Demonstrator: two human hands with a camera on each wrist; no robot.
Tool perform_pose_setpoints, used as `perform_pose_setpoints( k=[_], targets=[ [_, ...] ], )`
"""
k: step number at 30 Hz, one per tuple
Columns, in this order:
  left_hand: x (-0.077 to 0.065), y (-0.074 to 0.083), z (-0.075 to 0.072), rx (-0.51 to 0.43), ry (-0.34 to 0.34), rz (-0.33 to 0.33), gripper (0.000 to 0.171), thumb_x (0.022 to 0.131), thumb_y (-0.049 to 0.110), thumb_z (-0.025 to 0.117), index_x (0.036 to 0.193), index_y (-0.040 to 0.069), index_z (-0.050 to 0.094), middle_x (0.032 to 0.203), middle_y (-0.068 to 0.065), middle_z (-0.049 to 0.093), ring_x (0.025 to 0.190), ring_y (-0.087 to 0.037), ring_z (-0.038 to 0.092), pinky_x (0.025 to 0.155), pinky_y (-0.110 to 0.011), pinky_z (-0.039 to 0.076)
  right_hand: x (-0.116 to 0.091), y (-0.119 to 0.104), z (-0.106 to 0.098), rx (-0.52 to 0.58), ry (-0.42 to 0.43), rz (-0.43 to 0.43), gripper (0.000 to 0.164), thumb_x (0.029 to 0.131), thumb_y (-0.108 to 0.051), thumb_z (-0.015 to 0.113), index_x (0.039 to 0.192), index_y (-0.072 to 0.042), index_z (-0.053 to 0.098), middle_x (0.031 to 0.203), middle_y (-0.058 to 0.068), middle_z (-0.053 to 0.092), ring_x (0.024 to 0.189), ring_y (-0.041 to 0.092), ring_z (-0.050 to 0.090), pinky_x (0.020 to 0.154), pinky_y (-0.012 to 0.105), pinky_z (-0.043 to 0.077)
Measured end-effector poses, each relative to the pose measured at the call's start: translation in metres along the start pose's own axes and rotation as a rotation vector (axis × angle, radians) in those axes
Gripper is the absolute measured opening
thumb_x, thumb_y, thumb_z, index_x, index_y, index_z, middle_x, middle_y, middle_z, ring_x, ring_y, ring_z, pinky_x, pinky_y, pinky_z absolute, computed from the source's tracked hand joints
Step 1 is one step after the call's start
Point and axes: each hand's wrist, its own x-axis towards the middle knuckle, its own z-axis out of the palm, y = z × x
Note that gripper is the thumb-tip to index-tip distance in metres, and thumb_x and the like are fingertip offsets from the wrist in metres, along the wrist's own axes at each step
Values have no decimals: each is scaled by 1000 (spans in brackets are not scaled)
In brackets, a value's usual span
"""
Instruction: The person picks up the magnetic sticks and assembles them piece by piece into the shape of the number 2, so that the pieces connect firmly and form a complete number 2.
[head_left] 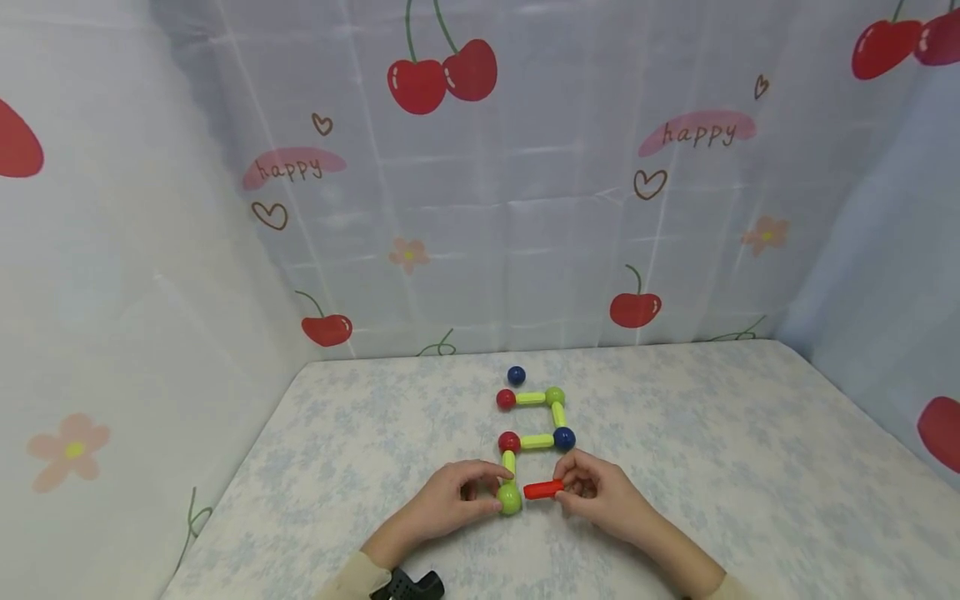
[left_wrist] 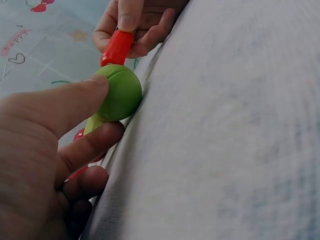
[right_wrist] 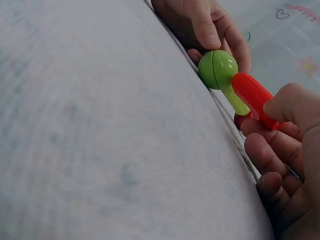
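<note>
Near the front of the table my left hand (head_left: 453,497) pinches a green ball (head_left: 509,499) between thumb and finger. From that ball a yellow-green rod (head_left: 509,468) runs back to a red ball (head_left: 508,442). My right hand (head_left: 602,493) grips a red rod (head_left: 540,490) by its right end, thumb on top in the right wrist view. The rod's free end points at the green ball (left_wrist: 121,93), with a small gap between them in the head view. Behind my hands, the zigzag continues through a blue ball (head_left: 564,439) and another green ball (head_left: 554,396).
The zigzag's far end is a second red ball (head_left: 506,400). A loose blue ball (head_left: 516,376) lies just behind it. The pale patterned tablecloth (head_left: 712,442) reaches back to a curtain (head_left: 510,275) printed with cherries, and more curtain hangs at both sides.
</note>
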Motion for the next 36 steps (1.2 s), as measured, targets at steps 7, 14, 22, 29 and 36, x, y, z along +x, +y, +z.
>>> perform_pose_setpoints(
  k=[7, 14, 22, 29, 36],
  targets=[
    [0, -1, 0, 34, -13, 62, 29, 91, 37, 73, 119, 32, 69, 100, 9, 68, 67, 2, 49, 61, -17, 43, -2, -2, 1, -73, -25, -1, 19, 89, -18, 76, 101, -12, 63, 87, 2, 66, 73, 5, 58, 61, 21, 49],
    [-1, 0, -1, 55, -5, 57, 29, 91, 38, 72, 119, 33, 68, 100, 11, 68, 66, 2, 48, 60, -17, 42, 0, -1, 2, -122, -39, -32, 17, 90, -21, 74, 102, -15, 63, 89, 0, 67, 74, 3, 58, 61, 22, 49],
    [-2, 2, -2, 48, 0, 48, 29, 90, 37, 74, 118, 31, 67, 100, 10, 68, 66, 2, 48, 61, -17, 43, 2, -1, 0, -152, -55, -43, 17, 91, -22, 74, 103, -17, 63, 91, -2, 67, 73, 3, 58, 60, 22, 48],
    [-1, 5, 0, 102, 22, 62, 28, 89, 39, 75, 115, 33, 66, 99, 15, 66, 66, 1, 48, 64, -16, 41, 2, -2, 1, -151, 0, -64, 14, 94, -20, 70, 106, -15, 65, 95, 0, 66, 71, 4, 56, 60, 22, 48],
    [-1, 6, 2, 121, 18, 42, 27, 89, 40, 74, 114, 35, 66, 96, 17, 66, 66, 0, 48, 66, -18, 39, 3, 4, 1, -409, 398, -58, 30, 89, -8, 71, 117, -18, 66, 112, 0, 64, 91, 9, 57, 70, 25, 49]
  ],
)
